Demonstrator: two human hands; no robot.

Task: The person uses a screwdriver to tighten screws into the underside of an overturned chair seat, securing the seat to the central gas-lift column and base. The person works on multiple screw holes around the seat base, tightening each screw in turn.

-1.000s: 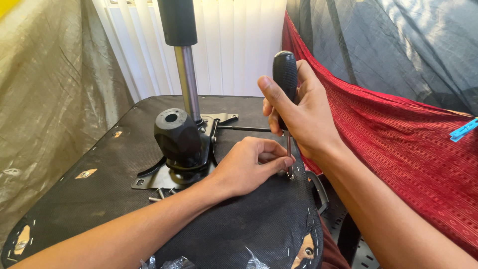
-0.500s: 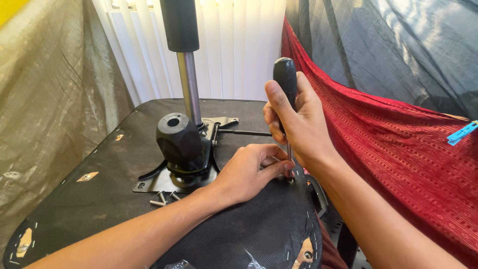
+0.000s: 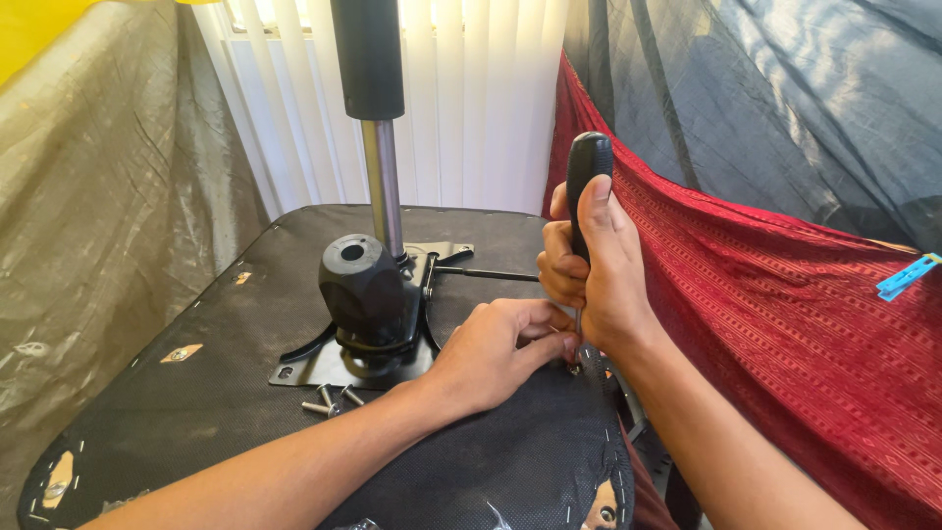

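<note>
Chair seat underside [image 3: 196, 393], black fabric, lies flat w/ the black mechanism block [image 3: 361, 285] bolted near its centre; everything below is placed relative to that block. Gas cylinder [image 3: 378, 128] rises straight up from just behind the block, chrome rod below, black tube on top. Metal mounting plate [image 3: 324, 368] sits under the block. Loose screws [image 3: 329, 400], approx. three, lie on the fabric just in front of the plate's left corner. Right of the block, at the seat's edge, right hand [image 3: 594, 270] is wrapped in a closed fist around the screwdriver [image 3: 587, 167], black handle upright, shaft pointing down. Left hand [image 3: 500, 348] lies between block and screwdriver, fingers curled, fingertips pinched at the shaft's lower end; the tip itself is hidden, prob. on a screw. Thin black lever rod [image 3: 486, 274] runs from the block toward the right hand. Red cloth [image 3: 785, 334] hangs further right.
</note>
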